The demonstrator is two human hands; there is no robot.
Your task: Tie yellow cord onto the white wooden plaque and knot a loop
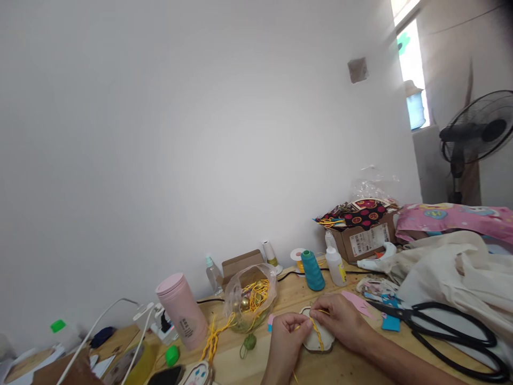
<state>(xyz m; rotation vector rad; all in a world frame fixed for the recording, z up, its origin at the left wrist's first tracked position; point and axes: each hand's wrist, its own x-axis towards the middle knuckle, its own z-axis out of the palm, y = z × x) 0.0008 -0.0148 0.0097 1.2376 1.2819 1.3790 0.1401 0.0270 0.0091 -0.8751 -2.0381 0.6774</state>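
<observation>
Yellow cord [319, 335] | left hand [286, 332]: closed in a pinch, gripping it | right hand [341, 320]: likewise pinching it

On my feed I count 2 hands [287, 336] [342, 321], 1 scalloped pc. [327, 335], 1 pr. blk scissors [409, 316], 1 teal thread cone [312, 271], 1 grn yarn ball [250, 342], 1 pink tumbler [182, 313], 1 fan [460, 132].

On my remote feed, my left grip [286, 330] rises from the lower edge above its wrist [278, 361], thumb [306, 327] and fingers [295, 319] drawn together in a pinch aimed rightward. Opposite, I have my right grip [342, 322] pinched too, fingers curled and pointing left, back of the hand upward. My bare right forearm [401, 359] slants in from the lower right, both sets of fingertips near each other
</observation>
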